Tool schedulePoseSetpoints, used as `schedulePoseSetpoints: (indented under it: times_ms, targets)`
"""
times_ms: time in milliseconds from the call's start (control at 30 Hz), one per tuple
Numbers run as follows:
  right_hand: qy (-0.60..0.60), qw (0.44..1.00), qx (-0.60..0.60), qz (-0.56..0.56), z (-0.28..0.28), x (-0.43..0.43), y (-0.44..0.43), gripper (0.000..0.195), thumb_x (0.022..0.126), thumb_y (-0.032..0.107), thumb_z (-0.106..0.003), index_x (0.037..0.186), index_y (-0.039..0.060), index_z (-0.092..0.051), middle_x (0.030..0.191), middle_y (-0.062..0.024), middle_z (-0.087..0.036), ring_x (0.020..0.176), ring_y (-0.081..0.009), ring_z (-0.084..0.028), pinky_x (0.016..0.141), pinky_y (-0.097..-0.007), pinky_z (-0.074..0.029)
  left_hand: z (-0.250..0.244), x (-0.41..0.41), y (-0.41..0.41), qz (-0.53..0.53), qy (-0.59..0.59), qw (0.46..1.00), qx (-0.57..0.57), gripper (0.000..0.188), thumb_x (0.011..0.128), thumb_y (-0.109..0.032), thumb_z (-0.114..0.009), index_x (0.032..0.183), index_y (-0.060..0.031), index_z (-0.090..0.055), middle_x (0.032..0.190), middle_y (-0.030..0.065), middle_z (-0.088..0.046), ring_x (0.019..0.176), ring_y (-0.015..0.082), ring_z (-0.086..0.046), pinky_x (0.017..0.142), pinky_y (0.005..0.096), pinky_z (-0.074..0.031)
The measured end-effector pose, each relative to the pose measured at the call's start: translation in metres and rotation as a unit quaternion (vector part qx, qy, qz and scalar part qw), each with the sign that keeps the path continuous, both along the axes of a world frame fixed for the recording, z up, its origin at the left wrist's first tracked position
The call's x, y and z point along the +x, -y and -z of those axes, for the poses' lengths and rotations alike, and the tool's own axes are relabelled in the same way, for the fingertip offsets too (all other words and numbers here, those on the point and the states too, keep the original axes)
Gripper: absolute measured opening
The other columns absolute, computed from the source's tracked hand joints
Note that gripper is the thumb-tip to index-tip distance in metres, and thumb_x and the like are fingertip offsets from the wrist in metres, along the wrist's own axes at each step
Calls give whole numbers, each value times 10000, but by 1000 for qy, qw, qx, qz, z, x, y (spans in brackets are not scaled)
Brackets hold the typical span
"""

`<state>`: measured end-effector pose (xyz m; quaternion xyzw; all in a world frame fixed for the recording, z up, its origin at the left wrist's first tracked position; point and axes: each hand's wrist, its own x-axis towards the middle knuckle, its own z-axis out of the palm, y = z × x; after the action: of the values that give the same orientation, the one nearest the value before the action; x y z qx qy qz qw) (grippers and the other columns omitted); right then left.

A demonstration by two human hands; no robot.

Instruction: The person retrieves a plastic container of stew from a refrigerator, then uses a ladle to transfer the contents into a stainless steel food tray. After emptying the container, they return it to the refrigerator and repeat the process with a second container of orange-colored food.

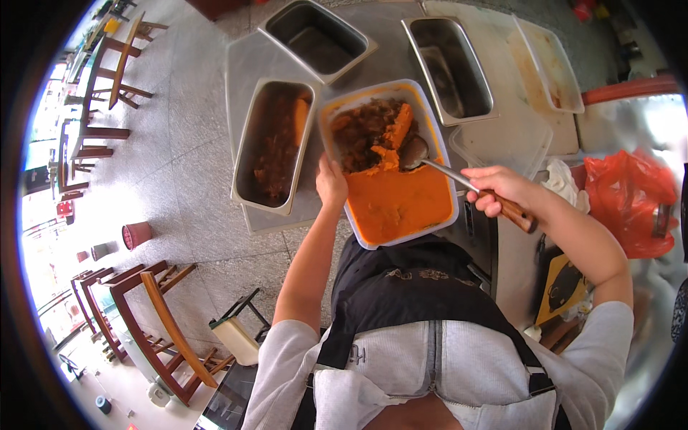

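Observation:
A white plastic tub (456, 207) stands right in front of me at the table's near edge. Solid orange fat (400, 201) fills its near half; dark brown chunky food (357, 131) shows in the far half. My left hand (331, 183) grips the tub's left rim. In my right hand (497, 188) is the wooden handle of a metal ladle (414, 152), whose bowl rests in the tub where the fat meets the dark food. A broken slab of orange fat (399, 126) lies beside the bowl. Left of the tub, a steel pan (235, 188) holds dark sauce and an orange piece (301, 121).
Two more steel pans (371, 51) (492, 110) sit at the table's far side. Further right are a clear plastic lid (500, 142), a translucent container (553, 70) and a red plastic bag (626, 204). Wooden benches (161, 328) and a flowerpot (136, 235) stand on the floor to the left.

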<state>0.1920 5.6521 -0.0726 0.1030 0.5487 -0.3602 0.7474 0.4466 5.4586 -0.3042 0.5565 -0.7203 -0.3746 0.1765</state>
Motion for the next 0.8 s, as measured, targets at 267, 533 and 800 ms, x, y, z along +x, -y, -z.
schedulePoseSetpoints:
  times_ms: [267, 533, 800]
  targets:
    - [-9, 998, -57, 35, 56, 42, -16, 547, 989, 142, -389, 1478, 177, -147, 792, -28, -476, 517, -60, -358, 412, -195, -337, 16, -9, -6, -21, -53, 997, -52, 400, 953, -197, -420, 1312, -22, -440, 1033, 246, -613, 936, 410, -586, 800, 434, -456]
    - [-119, 979, -165, 9, 131, 65, -20, 581, 966, 148, -453, 1475, 155, -175, 716, -1, -425, 471, -58, -389, 381, -223, -369, 12, -7, -4, 1, -38, 998, -58, 400, 959, -194, -417, 1309, -2, -442, 1025, 251, -619, 925, 394, -600, 796, 427, -459]
    - [-192, 961, -198, -31, 147, 75, -53, 639, 928, 103, -490, 1478, 124, -167, 682, 4, -421, 462, -63, -399, 385, -227, -388, 6, -10, -4, -12, -15, 999, -48, 356, 941, -157, -428, 1270, -25, -466, 1059, 257, -601, 959, 424, -574, 808, 457, -454]
